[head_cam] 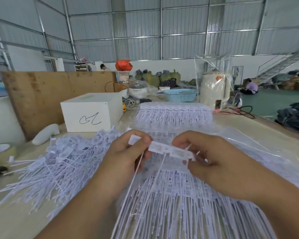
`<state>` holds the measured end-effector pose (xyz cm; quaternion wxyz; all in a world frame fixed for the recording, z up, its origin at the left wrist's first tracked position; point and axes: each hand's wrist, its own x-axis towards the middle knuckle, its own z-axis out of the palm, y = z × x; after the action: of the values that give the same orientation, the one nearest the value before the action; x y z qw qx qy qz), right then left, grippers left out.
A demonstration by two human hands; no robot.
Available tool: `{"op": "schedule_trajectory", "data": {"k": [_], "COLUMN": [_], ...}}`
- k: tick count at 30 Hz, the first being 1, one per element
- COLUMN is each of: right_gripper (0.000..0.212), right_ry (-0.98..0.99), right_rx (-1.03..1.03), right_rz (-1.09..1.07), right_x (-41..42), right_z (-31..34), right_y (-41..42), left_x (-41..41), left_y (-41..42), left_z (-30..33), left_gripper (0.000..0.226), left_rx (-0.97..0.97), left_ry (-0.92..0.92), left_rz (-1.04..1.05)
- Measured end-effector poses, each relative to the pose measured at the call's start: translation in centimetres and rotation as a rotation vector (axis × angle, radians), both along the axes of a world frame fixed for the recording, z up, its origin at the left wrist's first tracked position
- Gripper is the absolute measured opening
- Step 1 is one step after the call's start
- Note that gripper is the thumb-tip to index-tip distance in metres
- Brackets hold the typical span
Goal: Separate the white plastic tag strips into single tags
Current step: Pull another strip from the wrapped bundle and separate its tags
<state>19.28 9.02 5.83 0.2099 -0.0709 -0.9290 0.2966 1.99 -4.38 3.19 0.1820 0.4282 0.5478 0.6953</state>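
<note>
My left hand (128, 152) and right hand (212, 156) are both up over the table (10, 219), each pinching one end of a short white tag strip (171, 150) held between them. L thumb and fingers are curled on the strip's left end, w/ one tag head (134, 140) sticking up above the thumb. R fingers are curled round the right end. Thin tails (140, 169) hang down from the strip toward me (can't tell how many tags are in it, blurry).

Under my hands lies a stack of unseparated strips (179, 200) on clear plastic sheeting (248, 145), tails pointing at me. A second stack (174, 112) sits farther back, just past the first. To my left is a loose heap of single tags (59, 163), spread across the table.

Behind the heap: a white box (91, 112) w/ a black scribble on its front. Farther back, a blue basket (180, 94) and a pale appliance (214, 90) wrapped in clear plastic.
</note>
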Motion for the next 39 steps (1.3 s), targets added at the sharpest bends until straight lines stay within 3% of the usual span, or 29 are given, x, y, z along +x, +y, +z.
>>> {"op": "schedule_trajectory", "data": {"k": [3,7,11,14,17,23,26,29,32,33,34,37,39], "right_gripper": [0.011,0.023,0.033,0.021,0.011,0.018,0.020,0.017,0.035,0.039,0.037,0.020,0.016], "right_ry": [-0.176,-0.230,-0.130,-0.173,-0.144,0.146,0.286,0.330,0.372,0.352,0.308,0.140,0.106], "right_rx": [-0.187,-0.400,-0.361,-0.388,-0.427,-0.524,-0.456,-0.400,-0.521,-0.540,-0.538,-0.498,-0.514], "right_rz": [0.058,0.166,0.179,0.264,0.217,0.069,0.028,-0.015,-0.038,-0.014,0.019,0.109,0.109], "right_x": [0.1,-0.7,-1.1,-1.0,-1.5,-2.9,-3.4,-3.5,-2.7,-2.4,-2.2,-2.3,-2.4], "right_z": [0.3,-0.2,-0.8,-0.5,-1.1,-2.2,-2.6,-2.8,-2.1,-1.8,-1.6,-2.0,-2.4], "right_y": [0.0,-0.9,-1.0,-1.1,-1.0,-2.3,-3.4,-4.1,-3.3,-3.0,-2.9,-2.7,-2.4], "left_x": [0.0,0.5,0.8,1.1,1.3,2.9,3.8,3.9,1.8,1.1,0.9,2.0,3.0], "left_y": [-0.2,-0.9,-1.0,-0.8,-0.5,0.8,1.5,1.6,0.6,0.3,0.1,0.4,0.7], "left_z": [0.1,0.4,0.4,0.2,0.2,0.3,0.1,-0.1,0.6,0.8,0.7,0.2,-0.1], "left_gripper": [0.014,0.013,0.030,0.035,0.032,0.033,0.032,0.028,0.027,0.028,0.028,0.031,0.033], "left_rx": [0.017,-0.099,-0.214,-0.245,-0.195,0.046,0.086,0.120,0.191,0.184,0.126,-0.090,-0.102], "left_ry": [0.120,0.292,0.312,0.328,0.321,-0.001,-0.177,-0.431,-0.767,-0.778,-0.682,-0.135,-0.033], "left_rz": [0.051,-0.069,-0.111,-0.094,-0.047,0.086,0.165,0.128,0.066,0.067,0.077,0.118,0.061]}}
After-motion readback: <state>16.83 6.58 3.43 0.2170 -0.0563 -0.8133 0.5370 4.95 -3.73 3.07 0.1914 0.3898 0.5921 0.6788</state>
